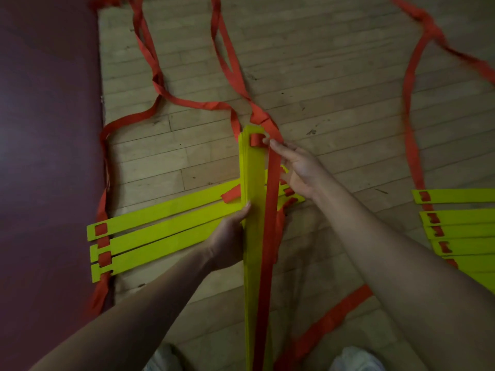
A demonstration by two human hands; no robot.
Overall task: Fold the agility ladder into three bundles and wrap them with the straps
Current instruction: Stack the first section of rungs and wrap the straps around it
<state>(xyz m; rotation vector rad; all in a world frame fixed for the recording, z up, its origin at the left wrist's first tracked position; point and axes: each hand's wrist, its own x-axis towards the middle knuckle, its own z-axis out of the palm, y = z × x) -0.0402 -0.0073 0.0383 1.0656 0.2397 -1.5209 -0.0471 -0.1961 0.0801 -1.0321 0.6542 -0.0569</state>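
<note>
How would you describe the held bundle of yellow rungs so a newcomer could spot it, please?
On the wooden floor, right of the dark red mat, the left hand grips a stacked bundle of yellow rungs. Unlike the spread rungs lying crosswise beneath, it runs lengthwise away from the person, a red strap along it.

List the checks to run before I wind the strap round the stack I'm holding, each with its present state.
1. The left hand grips the rung stack: ok.
2. The stack's far ends line up: ok, slightly fanned.
3. The red strap lies along the stack's length: ok.
4. The right hand pinches the strap at the far end: cannot tell; its fingertips are there.
5. The loose straps beyond the stack lie untangled: not ok, they cross and twist.
6. Other rungs bundled: not ok; the left rungs and right rungs lie spread.
</note>
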